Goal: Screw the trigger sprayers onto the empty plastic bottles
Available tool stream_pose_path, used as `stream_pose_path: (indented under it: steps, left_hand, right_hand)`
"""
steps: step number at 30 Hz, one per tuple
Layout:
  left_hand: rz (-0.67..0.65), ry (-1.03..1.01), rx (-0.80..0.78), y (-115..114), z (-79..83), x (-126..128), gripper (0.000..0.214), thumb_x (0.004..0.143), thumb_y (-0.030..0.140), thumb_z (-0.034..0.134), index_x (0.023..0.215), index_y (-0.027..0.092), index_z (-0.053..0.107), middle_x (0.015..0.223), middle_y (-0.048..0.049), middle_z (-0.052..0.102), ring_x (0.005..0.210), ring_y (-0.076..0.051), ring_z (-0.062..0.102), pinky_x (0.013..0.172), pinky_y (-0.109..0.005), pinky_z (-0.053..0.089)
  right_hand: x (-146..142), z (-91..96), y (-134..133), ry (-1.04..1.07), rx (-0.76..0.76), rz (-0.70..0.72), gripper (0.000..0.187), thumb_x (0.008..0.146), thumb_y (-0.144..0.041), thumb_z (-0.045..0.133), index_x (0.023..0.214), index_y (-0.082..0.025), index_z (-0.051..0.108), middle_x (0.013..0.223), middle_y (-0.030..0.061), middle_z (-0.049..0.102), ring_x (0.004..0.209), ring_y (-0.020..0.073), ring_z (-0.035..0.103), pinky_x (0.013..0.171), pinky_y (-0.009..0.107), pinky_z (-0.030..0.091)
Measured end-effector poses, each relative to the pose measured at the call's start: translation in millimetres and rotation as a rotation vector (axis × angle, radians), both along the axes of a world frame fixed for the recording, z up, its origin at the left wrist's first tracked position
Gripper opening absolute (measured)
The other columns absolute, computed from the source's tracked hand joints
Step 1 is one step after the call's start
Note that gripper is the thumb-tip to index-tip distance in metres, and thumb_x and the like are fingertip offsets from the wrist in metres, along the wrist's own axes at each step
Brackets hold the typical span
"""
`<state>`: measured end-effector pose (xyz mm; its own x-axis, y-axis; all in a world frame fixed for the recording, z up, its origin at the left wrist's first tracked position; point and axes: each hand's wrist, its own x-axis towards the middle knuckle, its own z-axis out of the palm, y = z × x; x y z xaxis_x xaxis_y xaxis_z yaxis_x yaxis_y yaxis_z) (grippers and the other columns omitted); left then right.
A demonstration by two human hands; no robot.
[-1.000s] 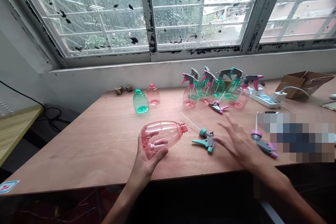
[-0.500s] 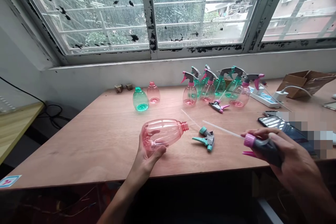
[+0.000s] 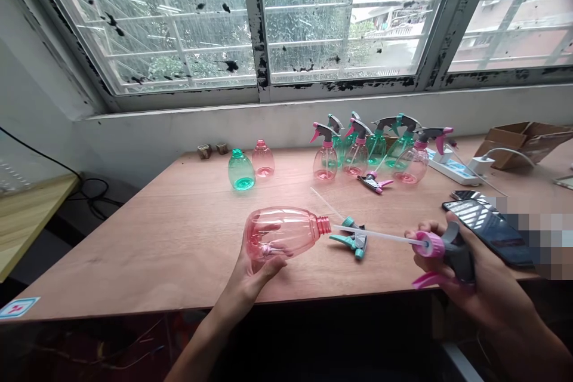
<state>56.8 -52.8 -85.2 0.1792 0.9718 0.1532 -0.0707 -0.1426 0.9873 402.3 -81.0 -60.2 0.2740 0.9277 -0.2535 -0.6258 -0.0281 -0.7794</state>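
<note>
My left hand [image 3: 255, 271] is wrapped round a clear pink bottle [image 3: 286, 231], held on its side above the table with its threaded neck to the right. In my right hand [image 3: 470, 274] is a spray head [image 3: 456, 250], dark grey with a pink collar and pink trigger. Its thin white tube points left, and the tip is at the bottle's mouth; whether it has entered I cannot tell. Behind the tube a green and grey spray head [image 3: 356, 242] lies on the table. A pink and grey spray head [image 3: 375, 182] lies farther back.
Several assembled spray bottles [image 3: 324, 161] stand at the back right. An open green bottle [image 3: 242, 172] and an open pink bottle [image 3: 263, 161] stand left of them. Phones [image 3: 492, 233], a power strip [image 3: 454, 168] and a cardboard box [image 3: 514, 143] are on the right.
My right hand has turned the spray head, lowering its tube into line with the bottle's neck. The bottle has shifted slightly right in my left hand.
</note>
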Motion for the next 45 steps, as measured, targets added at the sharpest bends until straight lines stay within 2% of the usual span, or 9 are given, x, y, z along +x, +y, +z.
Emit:
stream_pose_path:
  steps: [10, 18, 23, 27, 30, 34, 37, 41, 45]
  left_hand:
    - [-0.027, -0.021, 0.014, -3, 3.2, 2, 0.069, 0.096, 0.063, 0.081, 0.152, 0.027, 0.062, 0.100, -0.0057, 0.075, 0.108, -0.029, 0.078, 0.114, -0.052, 0.054]
    - [-0.139, 0.016, -0.094, -7, 4.9, -1, 0.114, 0.089, 0.050, 0.093, 0.177, 0.034, 0.022, 0.129, -0.0108, 0.076, 0.124, -0.033, 0.075, 0.117, -0.052, 0.053]
    - [-0.114, 0.036, -0.083, -11, 4.9, 0, 0.113, 0.087, 0.041, 0.096, 0.175, 0.040, 0.024, 0.138, -0.0089, 0.070, 0.127, -0.030, 0.071, 0.113, -0.044, 0.054]
    - [-0.214, 0.110, -0.047, -7, -4.0, -2, 0.118, 0.090, 0.039, 0.093, 0.176, 0.041, 0.012, 0.123, -0.0058, 0.073, 0.112, -0.027, 0.073, 0.101, -0.043, 0.058]
    - [-0.230, 0.143, -0.021, -5, -6.6, -4, 0.131, 0.086, 0.049, 0.096, 0.178, 0.036, 0.004, 0.133, -0.0114, 0.072, 0.125, -0.033, 0.071, 0.114, -0.052, 0.053]
    - [-0.224, 0.160, -0.043, -5, -3.2, -5, 0.124, 0.088, 0.072, 0.084, 0.180, 0.027, 0.015, 0.169, -0.0221, 0.052, 0.158, -0.046, 0.047, 0.134, -0.064, 0.031]
    - [-0.221, 0.229, 0.008, -5, -4.8, -5, 0.109, 0.094, 0.060, 0.084, 0.179, 0.036, 0.021, 0.188, -0.0124, 0.024, 0.173, -0.042, 0.023, 0.140, -0.063, 0.015]
    - [-0.198, 0.288, 0.177, -3, -12.7, -5, 0.077, 0.111, 0.049, 0.061, 0.178, 0.044, 0.023, 0.190, -0.0017, 0.017, 0.177, -0.032, 0.009, 0.141, -0.062, 0.002]
    - [-0.228, 0.360, 0.227, -2, -15.1, -7, 0.104, 0.101, 0.046, 0.079, 0.179, 0.043, 0.010, 0.191, -0.0049, 0.010, 0.176, -0.037, 0.010, 0.140, -0.064, 0.007]
  right_hand:
    - [3, -6.1, 6, 0.109, -0.006, 0.056, 0.041, 0.070, -0.050, 0.104, 0.080, -0.022, 0.075, 0.062, -0.0015, 0.065, 0.039, 0.0071, 0.045, 0.028, 0.014, 0.037]
    - [-12, -25.2, 3, -0.148, 0.129, 0.334, 0.052, 0.084, -0.070, 0.089, 0.093, -0.019, 0.081, 0.066, 0.0008, 0.062, 0.051, 0.0110, 0.043, 0.048, 0.024, 0.043]
    - [-38, -34.4, 5, -0.469, 0.127, 0.545, 0.058, 0.073, -0.056, 0.102, 0.115, -0.022, 0.079, 0.076, -0.0030, 0.061, 0.062, 0.0123, 0.052, 0.048, 0.020, 0.041]
    - [-52, -34.5, 11, -0.505, 0.170, 0.599, 0.047, 0.086, -0.056, 0.093, 0.111, -0.019, 0.078, 0.072, -0.0022, 0.068, 0.061, 0.0122, 0.058, 0.053, 0.021, 0.046]
    - [-57, -35.0, 15, -0.512, 0.255, 0.635, 0.041, 0.091, -0.054, 0.091, 0.104, -0.018, 0.077, 0.076, 0.0022, 0.078, 0.069, 0.0153, 0.068, 0.066, 0.025, 0.053]
    - [-57, -40.3, 19, -0.524, 0.301, 0.658, 0.042, 0.090, -0.054, 0.092, 0.100, -0.018, 0.073, 0.081, 0.0042, 0.082, 0.071, 0.0180, 0.074, 0.069, 0.028, 0.057]
    - [-55, -44.0, 21, -0.466, 0.271, 0.640, 0.043, 0.092, -0.056, 0.089, 0.104, -0.019, 0.070, 0.081, 0.0046, 0.083, 0.071, 0.0205, 0.079, 0.070, 0.031, 0.060]
    - [-52, -45.9, 24, -0.419, 0.229, 0.632, 0.045, 0.092, -0.059, 0.087, 0.102, -0.019, 0.067, 0.076, 0.0044, 0.082, 0.065, 0.0220, 0.079, 0.065, 0.031, 0.059]
    - [-53, -44.7, 27, -0.434, 0.241, 0.648, 0.049, 0.089, -0.060, 0.090, 0.102, -0.019, 0.066, 0.077, 0.0047, 0.083, 0.068, 0.0214, 0.079, 0.067, 0.031, 0.059]
